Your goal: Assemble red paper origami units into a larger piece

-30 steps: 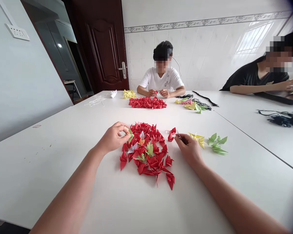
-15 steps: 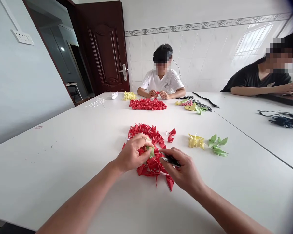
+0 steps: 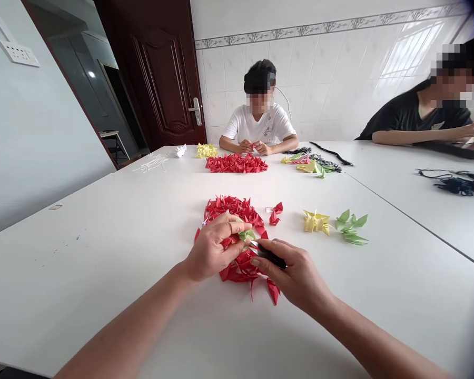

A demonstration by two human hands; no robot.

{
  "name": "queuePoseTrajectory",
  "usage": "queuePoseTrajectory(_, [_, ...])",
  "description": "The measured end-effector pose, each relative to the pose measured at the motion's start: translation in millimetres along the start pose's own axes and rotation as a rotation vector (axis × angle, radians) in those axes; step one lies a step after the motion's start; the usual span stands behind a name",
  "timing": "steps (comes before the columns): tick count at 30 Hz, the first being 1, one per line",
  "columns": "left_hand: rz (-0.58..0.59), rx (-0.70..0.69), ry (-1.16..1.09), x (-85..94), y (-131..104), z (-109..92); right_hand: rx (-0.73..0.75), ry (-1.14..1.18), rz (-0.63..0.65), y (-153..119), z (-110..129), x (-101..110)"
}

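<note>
My left hand (image 3: 219,245) is closed in a pinch on a light green paper crane (image 3: 246,235), above a ring-like heap of red paper cranes (image 3: 237,205). From the right, my right hand (image 3: 292,263) grips a small black tool with a bright metal blade (image 3: 274,257); its exact kind is hard to make out. The blade's tip is close beside the green crane and my left fingertips. Whether it touches the paper cannot be told. Part of the red heap is hidden under my hands. One red crane (image 3: 273,291) lies at its near right edge.
Yellow cranes (image 3: 316,221) and green cranes (image 3: 352,227) lie to the right on the white table (image 3: 102,273). Across it, a person in a white shirt (image 3: 259,126) handles red paper behind another red heap (image 3: 237,163). Black cords (image 3: 464,184) lie at the right.
My right hand has moved slightly left, bringing the tool's blade up to the green crane. The green crane shows more between my left fingers. The view has tilted slightly downward.
</note>
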State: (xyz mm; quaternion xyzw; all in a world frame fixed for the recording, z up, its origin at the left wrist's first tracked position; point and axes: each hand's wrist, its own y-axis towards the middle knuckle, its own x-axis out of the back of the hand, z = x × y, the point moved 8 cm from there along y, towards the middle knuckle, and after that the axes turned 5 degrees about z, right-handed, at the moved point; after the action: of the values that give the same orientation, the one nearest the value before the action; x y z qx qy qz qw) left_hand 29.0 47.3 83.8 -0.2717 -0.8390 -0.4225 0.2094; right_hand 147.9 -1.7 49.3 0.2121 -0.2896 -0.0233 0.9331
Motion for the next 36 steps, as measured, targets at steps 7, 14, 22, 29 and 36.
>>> queuePoseTrajectory(7, [-0.009,-0.152,0.096,-1.7,-0.7,-15.5,-0.071,0.029,0.002,1.1,-1.6,0.5])
queuePoseTrajectory(14, [-0.001,-0.224,0.152,-2.9,-2.7,-20.7,-0.126,0.084,0.005,1.2,-6.8,-1.0])
queuePoseTrajectory(22, [0.046,-0.235,0.18,-7.3,-4.1,-21.7,-0.133,0.05,0.002,0.7,-5.3,0.6])
queuePoseTrajectory(29, [0.046,-0.256,0.182,-7.4,-5.3,-22.0,-0.166,0.055,0.02,1.6,-7.6,-1.1])
queuePoseTrajectory(36, [0.049,-0.258,0.204,-8.6,-5.3,-22.2,-0.181,0.079,0.027,1.3,-9.6,-2.0])
